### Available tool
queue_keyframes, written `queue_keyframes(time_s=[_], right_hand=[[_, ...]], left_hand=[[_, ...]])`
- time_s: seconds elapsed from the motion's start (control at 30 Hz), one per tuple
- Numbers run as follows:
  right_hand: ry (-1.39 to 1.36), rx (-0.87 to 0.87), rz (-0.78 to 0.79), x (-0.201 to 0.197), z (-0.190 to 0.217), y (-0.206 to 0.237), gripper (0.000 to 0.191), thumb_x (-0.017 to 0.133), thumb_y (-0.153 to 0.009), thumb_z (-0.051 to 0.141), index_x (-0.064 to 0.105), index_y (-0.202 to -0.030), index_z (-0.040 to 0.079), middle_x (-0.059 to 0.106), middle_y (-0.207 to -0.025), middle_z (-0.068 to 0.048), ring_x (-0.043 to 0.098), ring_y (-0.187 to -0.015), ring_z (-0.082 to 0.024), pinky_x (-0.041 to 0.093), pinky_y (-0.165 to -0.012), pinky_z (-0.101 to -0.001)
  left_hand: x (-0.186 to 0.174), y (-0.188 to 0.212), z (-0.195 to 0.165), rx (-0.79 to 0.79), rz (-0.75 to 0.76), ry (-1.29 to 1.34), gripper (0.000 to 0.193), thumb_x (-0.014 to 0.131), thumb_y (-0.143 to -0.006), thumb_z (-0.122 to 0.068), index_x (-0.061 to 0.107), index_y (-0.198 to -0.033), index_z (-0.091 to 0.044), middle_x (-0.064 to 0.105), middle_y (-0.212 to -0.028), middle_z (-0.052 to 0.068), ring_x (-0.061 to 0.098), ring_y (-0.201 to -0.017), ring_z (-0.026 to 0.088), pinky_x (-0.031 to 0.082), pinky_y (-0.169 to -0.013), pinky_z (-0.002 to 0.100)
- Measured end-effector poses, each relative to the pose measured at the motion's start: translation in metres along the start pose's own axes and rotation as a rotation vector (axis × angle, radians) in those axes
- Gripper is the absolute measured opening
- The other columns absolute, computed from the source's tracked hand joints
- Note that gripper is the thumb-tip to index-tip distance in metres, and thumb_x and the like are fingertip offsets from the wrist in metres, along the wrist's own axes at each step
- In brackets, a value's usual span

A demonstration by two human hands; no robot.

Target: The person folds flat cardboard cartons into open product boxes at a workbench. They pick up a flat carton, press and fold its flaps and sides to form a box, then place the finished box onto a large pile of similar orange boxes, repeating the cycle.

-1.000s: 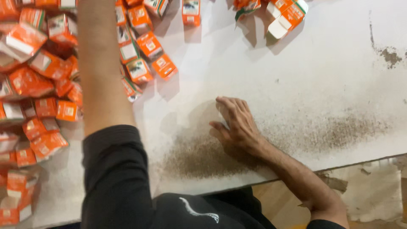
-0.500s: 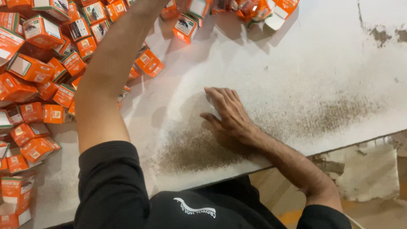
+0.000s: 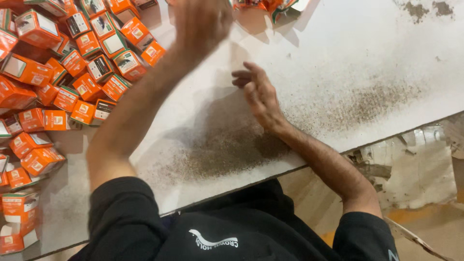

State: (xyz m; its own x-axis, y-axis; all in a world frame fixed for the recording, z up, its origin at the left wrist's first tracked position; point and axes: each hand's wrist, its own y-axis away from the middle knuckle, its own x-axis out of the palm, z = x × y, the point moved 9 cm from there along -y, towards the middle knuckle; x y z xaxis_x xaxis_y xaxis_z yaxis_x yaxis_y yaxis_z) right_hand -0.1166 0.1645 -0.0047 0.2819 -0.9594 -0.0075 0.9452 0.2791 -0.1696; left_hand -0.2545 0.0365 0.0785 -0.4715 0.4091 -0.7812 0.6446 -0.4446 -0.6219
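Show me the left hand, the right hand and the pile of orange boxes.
left hand (image 3: 203, 21), head view, blurred back of the hand.
right hand (image 3: 258, 94), head view, back of the hand.
pile of orange boxes (image 3: 72, 63), head view, a box amid the heap.

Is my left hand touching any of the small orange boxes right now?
Apart. The head view shows the left hand, blurred, raised over bare white table, with a clear gap to the nearest orange boxes on its left.

Glossy cardboard boxes (image 3: 87, 87); matt, dust-speckled white tabletop (image 3: 338, 58).
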Motion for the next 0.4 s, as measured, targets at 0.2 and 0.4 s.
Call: queue_keyframes(time_s=[0.2,0.4], right_hand=[[-0.298,0.145,-0.162,-0.036,-0.042,0.006,0.06,0.05,-0.112,0.041,0.037,-0.153,0.0,0.061,-0.13,-0.026,0.067,-0.107,-0.032,0.06,-0.089,-0.0472],[-0.482,0.002,-0.198,-0.046,-0.043,0.007,0.079,0.063,-0.1,0.007,0.017,-0.164,0.005,0.04,-0.159,-0.023,0.056,-0.142,-0.034,0.052,-0.122,-0.0535]], left_hand=[[-0.057,0.046,-0.107,0.279,-0.001,0.816,0.062,0.058,-0.073,-0.003,0.047,-0.133,0.01,0.054,-0.122,0.029,0.06,-0.102,0.047,0.055,-0.08,0.046],[0.05,-0.012,-0.034,0.062,0.203,0.312,0.045,0.068,-0.085,-0.008,0.048,-0.126,-0.008,0.066,-0.111,0.022,0.066,-0.095,0.044,0.054,-0.081,0.054]])
